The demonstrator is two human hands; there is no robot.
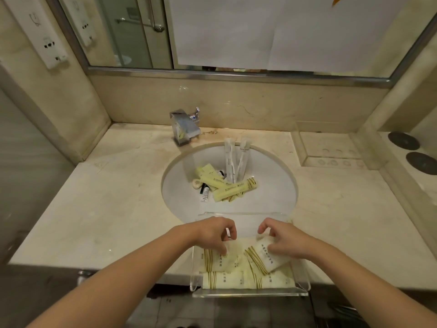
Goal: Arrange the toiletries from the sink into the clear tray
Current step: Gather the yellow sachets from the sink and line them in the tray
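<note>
While both hands work inside the clear tray (250, 295), I log the step in hand as settling flat packets already placed, with the sink's stock not yet cleared.

Item, clear tray: stands on the front edge of the marble surface (99, 209), just before the sink (272, 185), its near lip past the edge.

Item, left hand (214, 233): fingers curled downward, tips pressing or pinching a pale yellow sachet (234, 254) at the tray's left; I cannot tell if it is truly gripped.

Item, right hand (283, 240): thumb and fingers curled round a white packet (267, 256) that lies tilted across the sachets below, one corner raised.

Item, further sachets (227, 279): flat along the tray's near side, gold stripes showing.

Item, remaining in the sink bowl: two wrapped toothbrushes (230, 162) leaning upright against the far wall; yellow tubes (234, 189) in a loose pile; a small round soap (196, 184) at the pile's left; a small dark-capped tube (204, 192) beside it.

Item, tap (185, 127): behind the bowl, well apart from the hands.

Judgement: roughly half done. The next move calls for laying the white packet flat and square, letting go, then reaching forward over the tray's far wall for the tubes; the long toothbrushes will probably need a free strip left along one side.
</note>
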